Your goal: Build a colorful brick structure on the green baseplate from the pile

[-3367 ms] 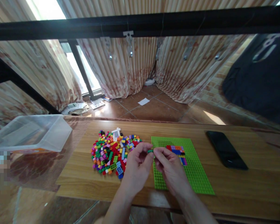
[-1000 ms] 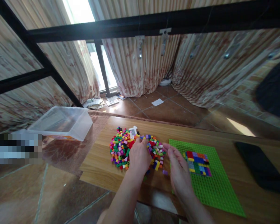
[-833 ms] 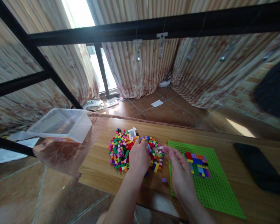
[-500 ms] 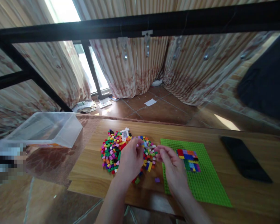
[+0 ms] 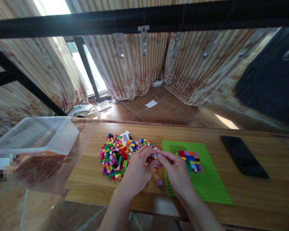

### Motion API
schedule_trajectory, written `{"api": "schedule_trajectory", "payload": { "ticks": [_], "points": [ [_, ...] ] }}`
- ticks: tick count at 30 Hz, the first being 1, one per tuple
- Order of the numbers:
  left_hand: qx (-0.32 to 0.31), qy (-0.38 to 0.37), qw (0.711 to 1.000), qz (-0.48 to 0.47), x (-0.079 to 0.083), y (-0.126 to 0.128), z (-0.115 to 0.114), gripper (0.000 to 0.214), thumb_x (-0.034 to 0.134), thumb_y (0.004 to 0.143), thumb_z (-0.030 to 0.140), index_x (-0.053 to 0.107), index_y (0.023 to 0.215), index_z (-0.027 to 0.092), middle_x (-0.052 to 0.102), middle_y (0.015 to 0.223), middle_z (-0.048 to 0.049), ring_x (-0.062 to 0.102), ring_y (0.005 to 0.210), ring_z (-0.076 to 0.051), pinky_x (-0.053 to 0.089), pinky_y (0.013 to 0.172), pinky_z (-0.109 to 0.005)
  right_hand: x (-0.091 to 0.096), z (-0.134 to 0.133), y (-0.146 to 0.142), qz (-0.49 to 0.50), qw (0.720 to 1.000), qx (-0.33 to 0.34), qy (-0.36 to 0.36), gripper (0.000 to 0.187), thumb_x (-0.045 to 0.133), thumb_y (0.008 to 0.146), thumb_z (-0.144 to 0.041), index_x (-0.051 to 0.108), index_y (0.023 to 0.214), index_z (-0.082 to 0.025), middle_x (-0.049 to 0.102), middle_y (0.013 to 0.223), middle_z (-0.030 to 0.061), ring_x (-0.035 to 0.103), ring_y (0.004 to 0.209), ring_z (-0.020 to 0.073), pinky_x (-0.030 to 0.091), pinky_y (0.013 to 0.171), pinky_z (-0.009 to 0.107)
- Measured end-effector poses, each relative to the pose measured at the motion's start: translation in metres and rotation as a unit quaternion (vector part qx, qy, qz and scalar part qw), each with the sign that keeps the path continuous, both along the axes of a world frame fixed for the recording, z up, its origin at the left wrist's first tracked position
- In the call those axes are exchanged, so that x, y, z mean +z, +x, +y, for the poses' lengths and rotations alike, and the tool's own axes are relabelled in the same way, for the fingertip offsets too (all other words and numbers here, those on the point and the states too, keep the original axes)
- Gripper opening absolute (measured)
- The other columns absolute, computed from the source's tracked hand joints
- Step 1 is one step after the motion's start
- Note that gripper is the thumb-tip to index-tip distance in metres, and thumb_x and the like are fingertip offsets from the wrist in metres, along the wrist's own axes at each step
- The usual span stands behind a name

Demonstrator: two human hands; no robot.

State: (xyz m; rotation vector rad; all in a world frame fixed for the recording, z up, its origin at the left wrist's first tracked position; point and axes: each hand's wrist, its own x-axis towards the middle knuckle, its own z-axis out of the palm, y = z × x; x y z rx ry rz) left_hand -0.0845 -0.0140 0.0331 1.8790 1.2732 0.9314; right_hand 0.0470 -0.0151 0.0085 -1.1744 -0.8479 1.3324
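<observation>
My left hand and my right hand meet at the fingertips over the table, both closed in a pinch. Between them shows a small toy brick, bluish with a bit of yellow; fingers cover most of it. Beneath and left of my left hand spreads a heap of mixed coloured bricks. A green baseplate lies under and to the right of my right hand. On it a block of joined bricks in red, orange, blue, yellow and purple is fixed. One loose purple brick rests near the baseplate's left edge.
A black phone lies right of the baseplate on the wooden table. At the left stands a clear plastic bin. A dark metal bar crosses in front of the curtains.
My hands, apart before, have come together at the fingertips. My left hand has moved right, away from over the heap's middle. The view has shifted slightly.
</observation>
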Motion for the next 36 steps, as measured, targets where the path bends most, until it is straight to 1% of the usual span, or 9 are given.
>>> {"api": "schedule_trajectory", "payload": {
  "ticks": [9, 14, 17, 20, 23, 25, 28, 31, 36],
  "points": [
    [-0.007, 0.047, 0.999, -0.019, 0.003, 0.002, -0.004, 0.017, 0.056, 0.085, 0.009, 0.066, 0.093, 0.019, 0.067, 0.096, -0.0043, 0.063, 0.087, -0.013, 0.049, 0.079, -0.024, -0.001, -0.001, 0.010, 0.075, 0.996, 0.053, 0.004, 0.020, 0.078, 0.069, -0.035, 0.077, 0.082, -0.020, 0.068, 0.064, -0.0001, 0.054, 0.058, 0.0096, 0.044, 0.058, 0.022],
    [0.014, 0.053, 0.997, -0.051, 0.007, 0.003, -0.006, 0.014, 0.059, 0.085, 0.014, 0.068, 0.093, 0.020, 0.069, 0.093, -0.0036, 0.064, 0.086, -0.014, 0.049, 0.077, -0.023, 0.002, -0.002, 0.012, 0.151, 0.986, 0.055, -0.033, 0.022, 0.081, 0.065, -0.035, 0.076, 0.078, -0.018, 0.066, 0.061, -0.0003, 0.053, 0.055, 0.0076, 0.045, 0.057, 0.020],
    [0.022, 0.006, 0.994, -0.108, 0.008, 0.004, -0.005, 0.012, 0.060, 0.085, 0.019, 0.068, 0.093, 0.019, 0.069, 0.092, -0.0044, 0.063, 0.083, -0.015, 0.050, 0.075, -0.024, 0.006, -0.001, 0.013, 0.195, 0.977, 0.062, -0.062, 0.022, 0.080, 0.066, -0.035, 0.075, 0.079, -0.018, 0.065, 0.063, -0.0006, 0.053, 0.056, 0.0066, 0.046, 0.059, 0.019],
    [0.020, -0.088, 0.972, -0.217, 0.006, 0.005, -0.003, 0.014, 0.059, 0.085, 0.024, 0.064, 0.097, 0.018, 0.068, 0.088, -0.0040, 0.063, 0.077, -0.015, 0.051, 0.071, -0.025, 0.008, 0.000, 0.014, 0.187, 0.978, 0.071, -0.063, 0.024, 0.076, 0.071, -0.038, 0.074, 0.085, -0.018, 0.064, 0.066, -0.0006, 0.053, 0.057, 0.0077, 0.046, 0.058, 0.020],
    [0.032, -0.163, 0.943, -0.289, 0.004, 0.002, 0.001, 0.016, 0.062, 0.082, 0.027, 0.061, 0.095, 0.016, 0.067, 0.083, -0.0024, 0.062, 0.071, -0.013, 0.052, 0.069, -0.025, 0.004, -0.001, 0.016, 0.043, 0.997, 0.067, -0.013, 0.025, 0.068, 0.077, -0.040, 0.073, 0.090, -0.019, 0.067, 0.072, 0.0015, 0.057, 0.062, 0.0117, 0.048, 0.059, 0.024],
    [0.062, -0.177, 0.946, -0.263, 0.000, -0.004, 0.004, 0.016, 0.062, 0.081, 0.027, 0.062, 0.092, 0.016, 0.066, 0.079, -0.0017, 0.061, 0.067, -0.013, 0.050, 0.065, -0.024, -0.001, -0.003, 0.018, -0.127, 0.989, 0.063, 0.050, 0.020, 0.064, 0.081, -0.036, 0.072, 0.091, -0.021, 0.070, 0.081, 0.0036, 0.061, 0.070, 0.0154, 0.049, 0.067, 0.029],
    [0.141, -0.132, 0.976, -0.099, -0.009, -0.017, 0.008, 0.011, 0.060, 0.079, 0.021, 0.064, 0.088, 0.017, 0.066, 0.077, -0.0017, 0.060, 0.066, -0.013, 0.047, 0.063, -0.023, -0.010, -0.007, 0.020, -0.363, 0.917, 0.079, 0.144, 0.016, 0.057, 0.084, -0.024, 0.071, 0.091, -0.022, 0.070, 0.091, 0.0052, 0.064, 0.085, 0.0196, 0.048, 0.078, 0.033],
    [0.188, -0.076, 0.975, 0.092, -0.017, -0.027, 0.010, 0.013, 0.056, 0.078, 0.013, 0.065, 0.085, 0.018, 0.067, 0.078, -0.0028, 0.061, 0.070, -0.015, 0.046, 0.067, -0.025, -0.020, -0.010, 0.020, -0.478, 0.852, 0.109, 0.183, 0.018, 0.052, 0.085, -0.016, 0.069, 0.087, -0.020, 0.070, 0.091, 0.0064, 0.064, 0.086, 0.0207, 0.048, 0.079, 0.034],
    [0.199, -0.046, 0.951, 0.230, -0.017, -0.032, 0.010, 0.021, 0.052, 0.076, 0.007, 0.067, 0.086, 0.019, 0.069, 0.085, -0.0061, 0.064, 0.079, -0.019, 0.046, 0.075, -0.030, -0.028, -0.009, 0.019, -0.529, 0.817, 0.130, 0.189, 0.019, 0.051, 0.086, -0.013, 0.068, 0.092, -0.017, 0.070, 0.096, 0.0080, 0.064, 0.090, 0.0214, 0.050, 0.081, 0.034]
  ]
}}
